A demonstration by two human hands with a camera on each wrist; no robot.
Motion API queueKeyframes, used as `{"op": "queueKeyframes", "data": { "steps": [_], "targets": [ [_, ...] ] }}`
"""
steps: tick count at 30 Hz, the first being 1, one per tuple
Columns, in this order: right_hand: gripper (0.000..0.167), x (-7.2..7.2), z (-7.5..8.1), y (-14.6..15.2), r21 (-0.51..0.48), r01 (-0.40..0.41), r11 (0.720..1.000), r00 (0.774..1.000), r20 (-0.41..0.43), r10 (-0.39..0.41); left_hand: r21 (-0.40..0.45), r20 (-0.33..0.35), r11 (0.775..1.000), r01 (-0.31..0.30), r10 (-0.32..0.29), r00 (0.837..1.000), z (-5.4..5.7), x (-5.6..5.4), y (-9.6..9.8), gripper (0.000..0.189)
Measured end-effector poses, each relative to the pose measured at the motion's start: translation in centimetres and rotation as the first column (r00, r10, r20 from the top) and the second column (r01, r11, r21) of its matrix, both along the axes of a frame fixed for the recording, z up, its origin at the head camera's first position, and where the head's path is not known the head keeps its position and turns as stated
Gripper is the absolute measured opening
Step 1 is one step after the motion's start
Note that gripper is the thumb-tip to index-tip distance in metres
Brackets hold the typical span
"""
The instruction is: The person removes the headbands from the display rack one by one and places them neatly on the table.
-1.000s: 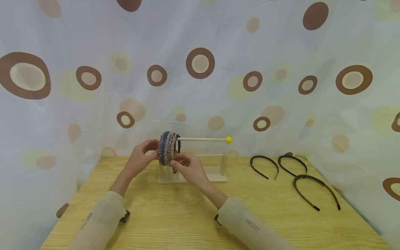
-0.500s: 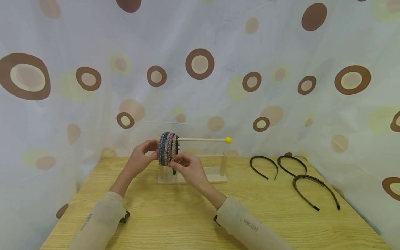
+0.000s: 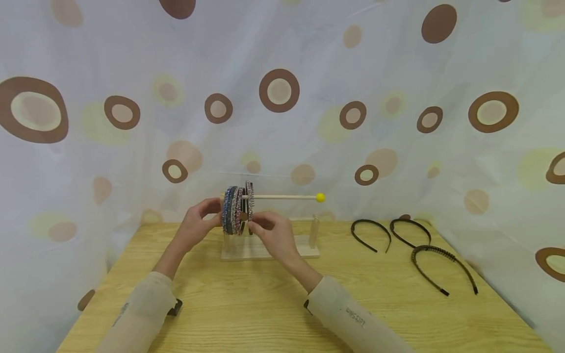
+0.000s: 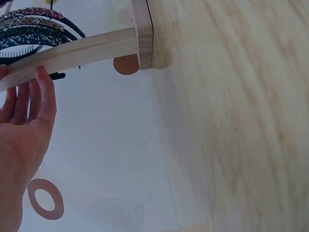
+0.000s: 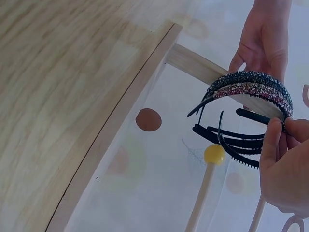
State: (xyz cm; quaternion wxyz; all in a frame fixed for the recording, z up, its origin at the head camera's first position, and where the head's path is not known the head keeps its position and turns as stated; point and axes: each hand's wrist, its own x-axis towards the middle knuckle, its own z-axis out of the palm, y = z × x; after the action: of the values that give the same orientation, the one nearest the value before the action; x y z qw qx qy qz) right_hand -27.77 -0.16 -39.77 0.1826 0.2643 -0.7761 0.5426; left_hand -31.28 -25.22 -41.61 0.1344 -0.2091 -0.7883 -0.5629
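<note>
Your two hands are apart, with the headbands between them. Your right hand pinches one glittery headband between thumb and finger, at its lower part. This headband stands upright, its long axis vertical in the head view and across the wooden rod. It is seen almost from its edge, and its small teeth point to the right. Whether the rod passes inside it, I cannot tell.

Just to its left, the stack of glittery headbands hangs at the left end of the rod, these also vertical, side by side. The rod itself points to the right, ending in a yellow ball. Your left hand grips the left upright of the stand.

At right on the tabletop lie three black headbands, their arches to the far side, their open ends towards near right.
</note>
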Motion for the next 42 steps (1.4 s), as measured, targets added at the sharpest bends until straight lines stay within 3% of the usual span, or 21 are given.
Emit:
{"op": "queueKeyframes", "data": {
  "steps": [5,12,17,21,28,31,37,42],
  "targets": [
    [0.017,-0.2,0.5,0.5,-0.043,0.018,0.999,0.998,-0.055,-0.02,-0.002,0.02,1.0,-0.005,0.005,1.0,0.3,0.3,0.2,0.048],
    [0.017,-0.6,1.2,1.5,-0.118,0.018,0.993,0.993,-0.111,-0.031,-0.009,0.03,1.0,0.007,-0.007,1.0,2.4,2.6,1.0,0.047],
    [0.013,-1.1,1.7,2.0,-0.173,0.024,0.985,0.981,-0.186,-0.056,-0.004,0.033,1.0,0.008,-0.007,0.999,2.7,3.0,1.0,0.048],
    [0.011,-1.3,2.3,2.5,-0.217,0.017,0.976,0.962,-0.261,-0.075,0.003,0.042,1.0,0.008,-0.008,0.999,2.6,2.9,1.0,0.048],
    [0.012,1.5,5.6,3.2,-0.237,0.017,0.971,0.931,-0.351,-0.102,0.004,0.034,1.0,0.011,-0.011,0.999,2.5,2.7,1.0,0.046],
    [0.012,1.4,6.0,3.8,-0.254,0.01,0.967,0.921,-0.375,-0.108,0.003,0.03,1.0,0.013,-0.013,0.999,2.2,2.4,0.9,0.046],
    [0.012,1.0,6.6,5.4,-0.293,0.031,0.956,0.902,-0.403,-0.153,0.006,0.03,1.0,0.002,-0.002,1.0,0.4,0.6,0.3,0.048],
    [0.011,0.5,7.4,7.3,-0.331,0.06,0.942,0.897,-0.397,-0.197,0.014,0.008,1.0,0.002,-0.002,1.0,0.0,0.3,0.1,0.049]
  ]
}}
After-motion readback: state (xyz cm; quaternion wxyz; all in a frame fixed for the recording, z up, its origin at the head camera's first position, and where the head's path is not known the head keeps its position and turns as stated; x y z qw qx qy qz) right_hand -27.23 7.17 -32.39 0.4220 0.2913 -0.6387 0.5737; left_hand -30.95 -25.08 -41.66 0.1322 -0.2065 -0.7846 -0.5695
